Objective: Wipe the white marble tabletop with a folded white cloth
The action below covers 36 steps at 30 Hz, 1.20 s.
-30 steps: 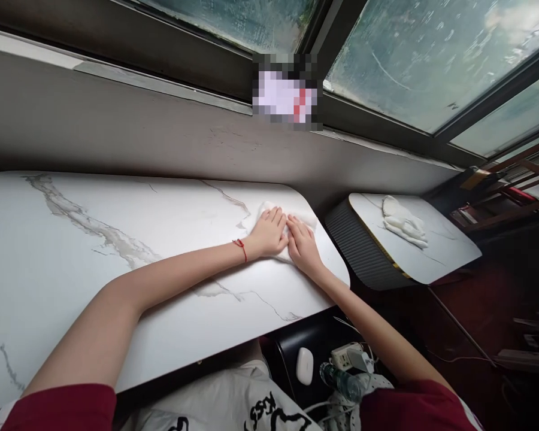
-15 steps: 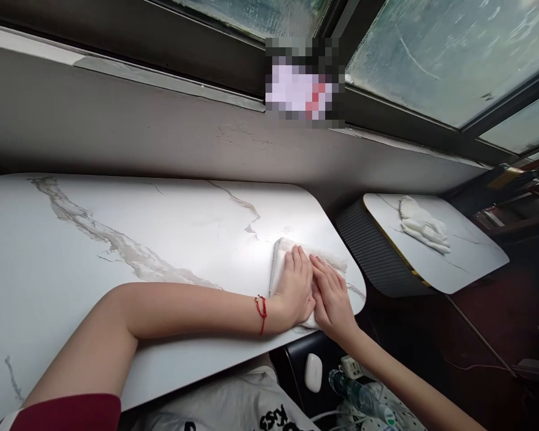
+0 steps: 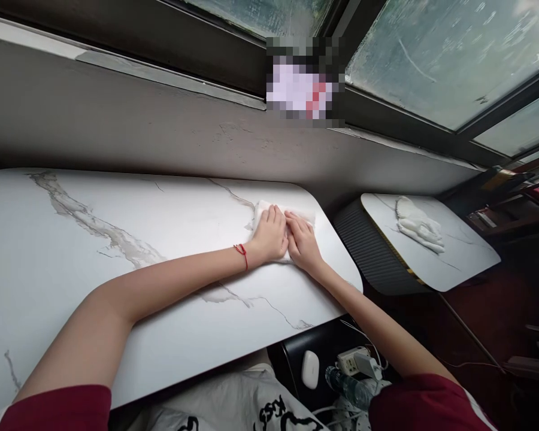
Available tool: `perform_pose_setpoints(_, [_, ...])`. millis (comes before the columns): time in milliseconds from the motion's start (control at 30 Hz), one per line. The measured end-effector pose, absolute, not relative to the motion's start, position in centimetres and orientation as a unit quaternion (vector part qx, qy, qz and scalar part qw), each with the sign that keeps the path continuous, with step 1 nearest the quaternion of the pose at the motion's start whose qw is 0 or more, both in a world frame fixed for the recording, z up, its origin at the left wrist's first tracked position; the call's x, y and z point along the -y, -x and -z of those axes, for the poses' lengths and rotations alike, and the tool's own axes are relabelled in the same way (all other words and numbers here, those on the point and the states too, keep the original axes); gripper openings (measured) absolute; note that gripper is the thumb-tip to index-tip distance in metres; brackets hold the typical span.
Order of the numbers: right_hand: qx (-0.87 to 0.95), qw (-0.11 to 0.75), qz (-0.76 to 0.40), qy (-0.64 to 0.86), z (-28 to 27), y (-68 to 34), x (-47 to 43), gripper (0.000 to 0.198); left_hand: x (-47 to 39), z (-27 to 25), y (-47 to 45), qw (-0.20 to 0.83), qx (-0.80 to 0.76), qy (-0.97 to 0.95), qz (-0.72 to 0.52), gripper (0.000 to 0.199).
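Note:
A folded white cloth (image 3: 261, 211) lies on the white marble-patterned tabletop (image 3: 184, 209), near its right end. My left hand (image 3: 270, 234), with a red string bracelet (image 3: 241, 254) at the wrist, is closed on the cloth, fingers together and pressing down. Right beside it, my right hand (image 3: 302, 240) bears on the same cloth, also closed with its fingers together. The two hands touch or nearly touch, and they cover much of the cloth. Whether any cloth is tucked under the fingertips is hidden.
On a smaller marble-patterned table (image 3: 458, 239) to the right lies a crumpled white cloth (image 3: 418, 224). Below the near edge are a white rounded case (image 3: 310, 369), a power strip (image 3: 353, 359) and a plastic bottle (image 3: 348, 386). A grey wall (image 3: 161, 126) and windows rise behind.
Both hands and the cloth have slid away from the near edge toward the wall, and slightly left. My right sleeve has come into view.

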State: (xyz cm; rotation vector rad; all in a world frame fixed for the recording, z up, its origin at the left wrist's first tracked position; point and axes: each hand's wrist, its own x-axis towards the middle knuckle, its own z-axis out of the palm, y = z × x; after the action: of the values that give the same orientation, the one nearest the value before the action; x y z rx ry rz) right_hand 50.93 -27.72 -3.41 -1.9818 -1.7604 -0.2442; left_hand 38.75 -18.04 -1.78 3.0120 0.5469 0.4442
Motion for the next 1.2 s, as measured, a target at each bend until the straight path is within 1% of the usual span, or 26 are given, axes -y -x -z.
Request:
perform_pose_setpoints(167, [0.651, 0.236, 0.091, 0.716, 3.2, -51.7, 21.3, 0.049, 12.3, 1.5, -38.9, 0.022, -0.189, -0.968, -0.163, 0.062])
perform_pose_setpoints(300, [0.673, 0.247, 0.065, 0.694, 2.9, -51.3, 16.8, 0.049, 9.0, 1.1, -37.9, 0.007, -0.231, -0.959, -0.166, 0.057])
perform_pose_setpoints(533, [0.659, 0.264, 0.067, 0.701, 2.6, -50.1, 13.0, 0.046, 6.0, 0.1, -36.6, -0.03, -0.242, -0.959, -0.143, 0.047])
perform_pose_setpoints(767, [0.664, 0.243, 0.077, 0.703, 2.4, -50.0, 13.0, 0.046, 5.8, 0.2, -36.7, -0.037, -0.245, -0.958, -0.146, 0.047])
perform_pose_setpoints(933, [0.656, 0.232, 0.071, 0.714, 1.9, -49.0, 14.1, 0.045, 6.9, -0.1, -36.2, -0.043, -0.258, -0.957, -0.122, 0.05])
perform_pose_setpoints(1067, [0.667, 0.229, 0.066, 0.706, 2.2, -47.7, 17.2, 0.045, 10.2, -0.2, -34.8, -0.053, -0.271, -0.957, -0.089, 0.057])
perform_pose_setpoints(1200, [0.686, 0.238, 0.087, 0.682, 2.8, -45.8, 22.2, 0.045, 15.2, 0.1, -32.6, -0.058, -0.273, -0.958, -0.072, 0.06])
